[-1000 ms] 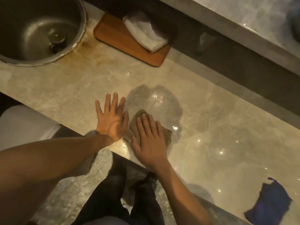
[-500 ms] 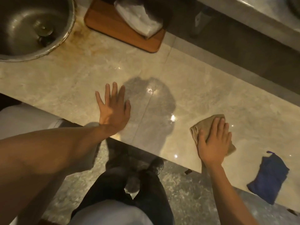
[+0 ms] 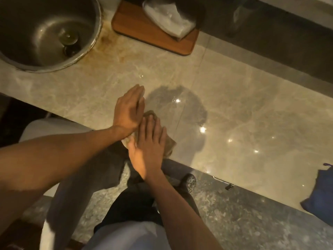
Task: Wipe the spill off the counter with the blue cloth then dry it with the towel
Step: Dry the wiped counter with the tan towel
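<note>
A tan towel point(image 3: 170, 143) lies on the beige marble counter point(image 3: 243, 98) near its front edge, mostly hidden under my right hand point(image 3: 147, 141), which presses flat on it with fingers together. My left hand point(image 3: 128, 110) is just left of it and slightly above, blurred, tilted on edge with fingers together, its wrist over the towel's left side. The blue cloth point(image 3: 319, 192) lies crumpled at the counter's front edge, far right, away from both hands. No clear puddle shows on the counter; a dark shadow falls beyond the hands.
A round steel sink point(image 3: 45, 31) is sunk in the counter at top left, with rust-coloured staining beside it. A wooden board point(image 3: 155, 36) with a white folded cloth point(image 3: 167, 17) sits at the back. The counter's front edge runs diagonally; floor and my legs are below.
My right hand has slid the towel back left from the right side to the middle. My left hand has lifted off the counter and turned on edge beside it.
</note>
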